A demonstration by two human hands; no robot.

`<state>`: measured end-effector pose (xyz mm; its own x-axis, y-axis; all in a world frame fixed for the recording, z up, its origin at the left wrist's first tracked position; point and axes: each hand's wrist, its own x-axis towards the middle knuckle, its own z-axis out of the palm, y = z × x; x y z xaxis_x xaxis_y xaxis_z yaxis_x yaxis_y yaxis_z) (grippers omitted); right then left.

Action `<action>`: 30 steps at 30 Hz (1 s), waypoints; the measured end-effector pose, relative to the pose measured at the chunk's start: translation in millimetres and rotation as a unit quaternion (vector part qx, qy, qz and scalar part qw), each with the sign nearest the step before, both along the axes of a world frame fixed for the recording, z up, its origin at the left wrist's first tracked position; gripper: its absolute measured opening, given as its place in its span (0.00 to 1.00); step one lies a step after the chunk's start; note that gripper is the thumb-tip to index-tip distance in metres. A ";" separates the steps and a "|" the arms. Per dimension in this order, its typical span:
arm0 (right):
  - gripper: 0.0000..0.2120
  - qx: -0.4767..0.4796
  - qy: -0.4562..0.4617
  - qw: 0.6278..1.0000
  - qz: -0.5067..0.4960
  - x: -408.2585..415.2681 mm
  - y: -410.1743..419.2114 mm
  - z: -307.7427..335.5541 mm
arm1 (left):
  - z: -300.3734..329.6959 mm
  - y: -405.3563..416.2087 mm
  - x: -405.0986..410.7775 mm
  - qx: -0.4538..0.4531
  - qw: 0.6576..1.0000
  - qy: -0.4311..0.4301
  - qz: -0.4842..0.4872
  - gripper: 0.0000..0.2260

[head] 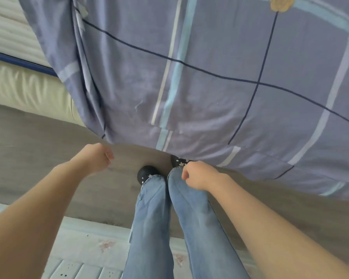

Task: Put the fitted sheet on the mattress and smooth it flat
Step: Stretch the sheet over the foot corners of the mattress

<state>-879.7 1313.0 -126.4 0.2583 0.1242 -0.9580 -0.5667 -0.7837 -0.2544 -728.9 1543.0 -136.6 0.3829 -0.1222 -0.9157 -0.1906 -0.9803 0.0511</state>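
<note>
The sheet (210,77), blue-grey with dark, white and pale blue check lines and a yellow flower print near the top, hangs over the corner and side of the mattress (6,33), its lower edge reaching down toward the wooden floor (38,158). To the left of the sheet the mattress shows bare: a white ribbed top, a dark blue piping line and a cream side panel. The left hand (96,158) sits just below the sheet's lower left corner, fingers (108,156) curled inward; whether they pinch the hem or hold nothing cannot be told, since the hand's top only meets the edge of the cloth. The right hand (197,175) is closed in a loose fist just under the sheet's lower edge, close to the hem, and whether it grips any fabric cannot be told either. Both forearms reach in from the bottom corners. Between the hands stand legs in blue jeans (169,218) and black shoes (147,174) with small star studs. A pale mat (79,248) with a faint flower pattern lies on the floor at the bottom.
</note>
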 end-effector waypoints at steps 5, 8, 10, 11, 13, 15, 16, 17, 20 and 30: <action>0.13 -0.049 -0.121 0.990 -0.048 80.8 -14.3 31.3 | 39.5 -13.0 49.2 -0.104 0.979 -0.160 0.070 0.12; 0.12 -0.069 -0.210 0.971 -0.090 148.0 0.5 59.4 | 67.5 -6.4 92.5 -0.157 0.952 -0.237 0.116 0.15; 0.13 -0.071 -0.250 0.958 -0.125 175.8 5.4 70.1 | 73.0 -8.5 107.9 -0.169 0.946 -0.252 0.112 0.16; 0.13 -0.066 -0.268 0.952 -0.135 189.4 12.4 75.1 | 75.3 -4.8 117.4 -0.171 0.944 -0.258 0.114 0.16; 0.14 -0.061 -0.295 0.942 -0.152 222.6 39.8 80.7 | 75.9 16.1 144.1 -0.175 0.940 -0.269 0.119 0.17; 0.15 -0.058 -0.311 0.936 -0.157 248.8 66.7 80.5 | 71.5 34.6 165.2 -0.179 0.940 -0.266 0.119 0.17; 0.16 -0.060 -0.318 0.933 -0.156 262.9 82.8 76.3 | 67.1 46.3 177.1 -0.190 0.940 -0.257 0.119 0.16; 0.17 -0.062 -0.318 0.932 -0.161 274.1 97.3 71.0 | 63.1 57.0 186.3 -0.201 0.941 -0.245 0.118 0.16; 0.21 -0.064 -0.286 0.944 -0.152 300.2 142.9 51.3 | 51.9 97.4 209.8 -0.212 0.944 -0.221 0.123 0.16; 0.27 -0.141 -0.251 0.943 -0.167 378.4 230.1 8.7 | 26.8 188.4 297.4 -0.210 0.948 -0.190 0.147 0.15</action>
